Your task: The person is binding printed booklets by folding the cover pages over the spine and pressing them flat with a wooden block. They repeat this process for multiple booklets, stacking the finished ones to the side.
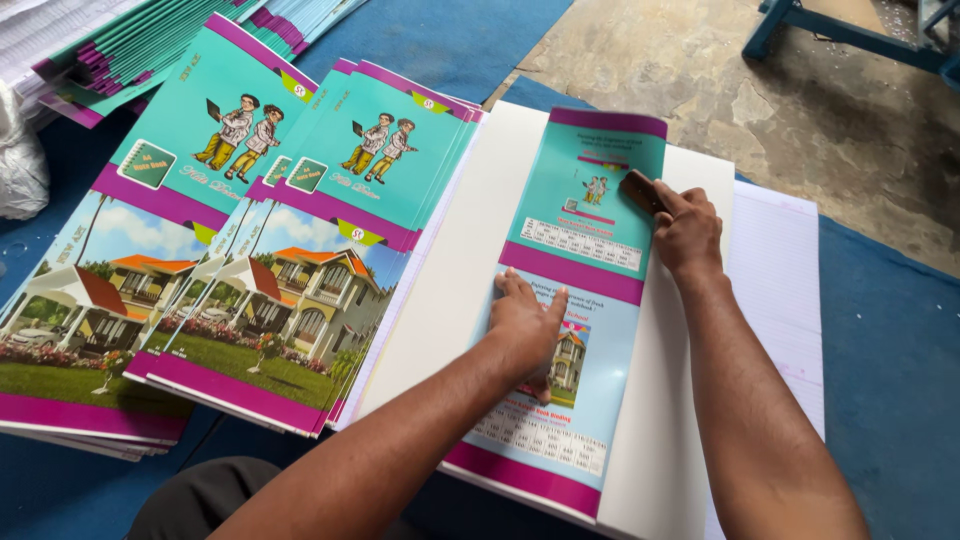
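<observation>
Cover sheet (pixel 575 300), teal and light blue with magenta bands, is laid lengthwise on a white board (pixel 660 440) directly beneath both hands. It is pinned flat near its middle by the left hand (pixel 527 322), whose fingers are spread and open on the paper. A small dark block (pixel 642 190) is gripped in the closed right hand (pixel 688 232) and pressed against the sheet's right edge, beyond the left hand. The sheet appears to be thin, glossy card: light, flexible, probably slippery under the palm and easily creased, so it is best held down with flat fingers or lifted by its long edges, not pinched mid-panel. To the left of the left hand, stacks of covers (pixel 300 260) are fanned out on the blue floor mat (pixel 890 380). Lined paper (pixel 780 270) is seen to the right of the right hand, under the board.
</observation>
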